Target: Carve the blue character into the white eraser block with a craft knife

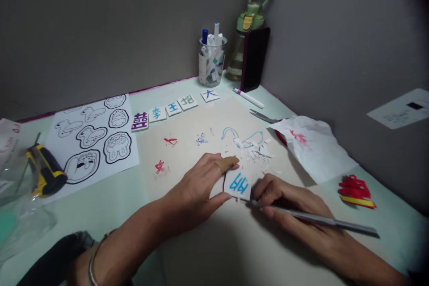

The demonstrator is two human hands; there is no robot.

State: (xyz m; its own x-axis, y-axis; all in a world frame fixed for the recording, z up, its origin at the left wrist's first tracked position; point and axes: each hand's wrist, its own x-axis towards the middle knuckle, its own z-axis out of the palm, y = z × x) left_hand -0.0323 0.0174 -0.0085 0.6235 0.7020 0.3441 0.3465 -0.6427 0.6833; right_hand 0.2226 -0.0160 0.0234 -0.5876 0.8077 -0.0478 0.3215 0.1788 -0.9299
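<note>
My left hand [201,183], with a tan bandage on one finger, grips the left side of a small white square block [246,191] between thumb and fingers. Blue strokes forming a character are drawn on the block's top. In my right hand [298,203] is a slim silver craft knife [335,222], held like a pen. Its tip is by the block's near right edge; I cannot tell whether it touches. White shavings [256,156] lie just beyond the block on a beige board [201,241]. More white blocks with drawn characters [173,107] stand in a row farther back.
Behind are a clear cup of markers [212,65], a green bottle [236,53] and an upright dark tablet [256,58]. Scissors [263,116] lie partly under crumpled tissue [311,147]. A yellow-black cutter [47,172] rests left by a printed sheet [72,147]; red pieces [355,187] lie right.
</note>
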